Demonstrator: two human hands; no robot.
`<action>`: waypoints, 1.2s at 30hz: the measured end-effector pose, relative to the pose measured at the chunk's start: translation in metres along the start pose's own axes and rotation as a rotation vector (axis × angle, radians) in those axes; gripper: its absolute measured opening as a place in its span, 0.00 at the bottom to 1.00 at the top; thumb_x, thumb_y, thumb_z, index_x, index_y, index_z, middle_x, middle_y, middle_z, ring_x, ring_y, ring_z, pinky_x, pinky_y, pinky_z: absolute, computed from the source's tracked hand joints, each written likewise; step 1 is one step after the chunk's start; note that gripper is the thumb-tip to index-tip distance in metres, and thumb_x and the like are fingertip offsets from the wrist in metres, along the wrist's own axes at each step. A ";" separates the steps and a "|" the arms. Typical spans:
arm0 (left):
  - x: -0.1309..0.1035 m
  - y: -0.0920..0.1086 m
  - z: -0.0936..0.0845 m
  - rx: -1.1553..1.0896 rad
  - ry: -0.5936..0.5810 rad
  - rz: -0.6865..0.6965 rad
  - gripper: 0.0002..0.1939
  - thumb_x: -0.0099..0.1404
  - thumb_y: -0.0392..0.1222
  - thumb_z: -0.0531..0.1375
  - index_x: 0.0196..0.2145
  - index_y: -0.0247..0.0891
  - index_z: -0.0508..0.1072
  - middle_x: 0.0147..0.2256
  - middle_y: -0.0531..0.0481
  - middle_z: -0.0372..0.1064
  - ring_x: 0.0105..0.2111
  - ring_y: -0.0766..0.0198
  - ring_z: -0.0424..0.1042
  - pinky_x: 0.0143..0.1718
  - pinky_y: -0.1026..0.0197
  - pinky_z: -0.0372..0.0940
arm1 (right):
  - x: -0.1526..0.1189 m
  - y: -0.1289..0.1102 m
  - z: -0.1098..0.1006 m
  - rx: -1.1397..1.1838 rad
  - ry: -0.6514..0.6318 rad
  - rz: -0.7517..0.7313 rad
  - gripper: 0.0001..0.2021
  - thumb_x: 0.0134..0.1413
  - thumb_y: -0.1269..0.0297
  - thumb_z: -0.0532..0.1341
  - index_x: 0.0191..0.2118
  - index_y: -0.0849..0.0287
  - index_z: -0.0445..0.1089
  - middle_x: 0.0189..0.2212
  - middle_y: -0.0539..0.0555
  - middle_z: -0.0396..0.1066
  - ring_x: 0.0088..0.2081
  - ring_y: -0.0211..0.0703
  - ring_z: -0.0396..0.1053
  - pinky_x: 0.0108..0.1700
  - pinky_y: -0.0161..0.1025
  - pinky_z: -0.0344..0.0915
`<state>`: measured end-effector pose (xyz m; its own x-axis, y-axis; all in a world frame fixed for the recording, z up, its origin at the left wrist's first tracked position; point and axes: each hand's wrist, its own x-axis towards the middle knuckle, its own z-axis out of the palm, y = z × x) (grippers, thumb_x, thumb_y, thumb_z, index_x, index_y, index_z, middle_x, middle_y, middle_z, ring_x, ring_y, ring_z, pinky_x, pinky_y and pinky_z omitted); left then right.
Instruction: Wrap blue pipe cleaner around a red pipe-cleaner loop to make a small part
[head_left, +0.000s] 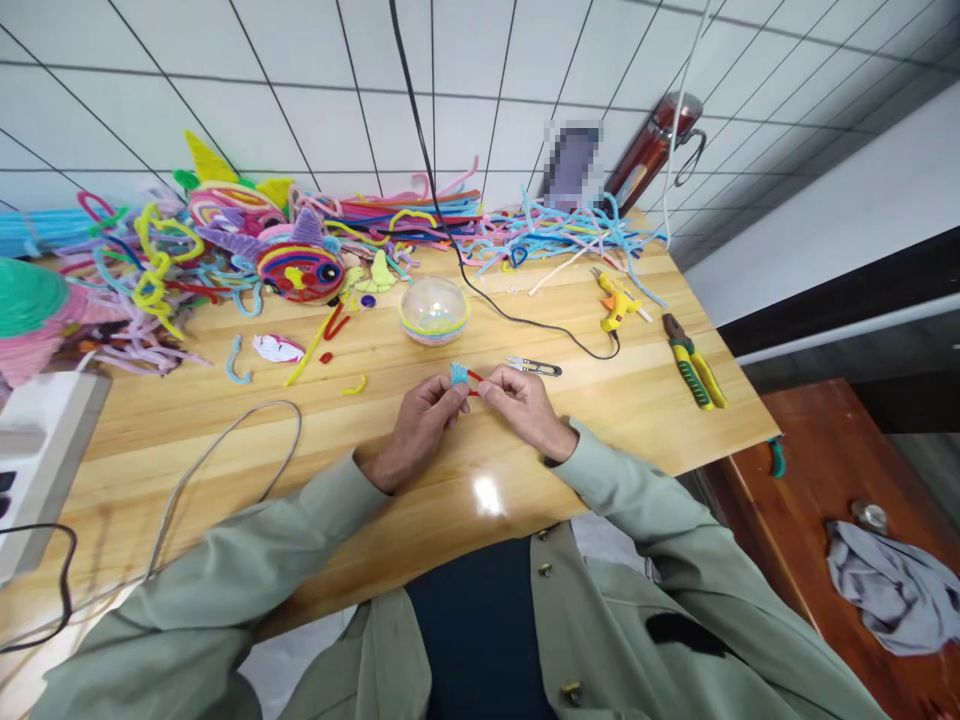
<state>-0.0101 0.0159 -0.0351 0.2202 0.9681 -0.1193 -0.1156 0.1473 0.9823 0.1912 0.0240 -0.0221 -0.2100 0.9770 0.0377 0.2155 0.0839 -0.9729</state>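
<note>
My left hand (429,412) pinches a small light-blue piece of bundled pipe cleaner (459,374) between thumb and fingers. Close beside it, my right hand (525,402) is closed on a red pipe cleaner (475,376), which runs across to the blue piece. Whether the red strand is joined to the blue one I cannot tell, as the fingers cover that part. Just behind my right hand lie small thread snips (534,366). A clear bowl (433,310) with a yellow band around it stands beyond my hands.
Pipe cleaners (420,215) pile along the wall, with a striped fish figure (301,268) at left. A yellow glue gun (618,306) and pliers (691,365) lie right; its black cord crosses the table. A grey cable (225,425) and power strip (56,450) are left.
</note>
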 end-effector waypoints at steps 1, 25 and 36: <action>0.001 -0.001 0.000 0.004 0.003 0.001 0.24 0.70 0.63 0.71 0.29 0.41 0.76 0.24 0.55 0.67 0.24 0.66 0.60 0.29 0.60 0.56 | 0.000 0.000 -0.001 0.017 -0.015 0.008 0.35 0.64 0.22 0.67 0.31 0.55 0.73 0.26 0.47 0.68 0.30 0.40 0.60 0.36 0.42 0.58; 0.004 0.003 0.004 -0.145 0.113 0.055 0.18 0.66 0.57 0.74 0.43 0.41 0.81 0.25 0.58 0.68 0.22 0.68 0.60 0.24 0.62 0.57 | 0.018 -0.015 -0.015 0.058 -0.096 0.193 0.26 0.59 0.36 0.76 0.30 0.54 0.74 0.24 0.47 0.70 0.29 0.39 0.62 0.35 0.39 0.58; 0.005 0.000 0.003 -0.142 0.111 0.059 0.20 0.68 0.59 0.75 0.35 0.41 0.77 0.27 0.55 0.72 0.21 0.70 0.61 0.23 0.63 0.57 | 0.010 -0.008 0.001 0.238 -0.133 0.211 0.32 0.54 0.26 0.77 0.39 0.55 0.79 0.30 0.49 0.74 0.31 0.39 0.66 0.36 0.40 0.66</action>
<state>-0.0065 0.0203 -0.0350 0.1018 0.9912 -0.0851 -0.2627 0.1093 0.9587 0.1865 0.0330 -0.0141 -0.3101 0.9326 -0.1845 0.0417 -0.1806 -0.9827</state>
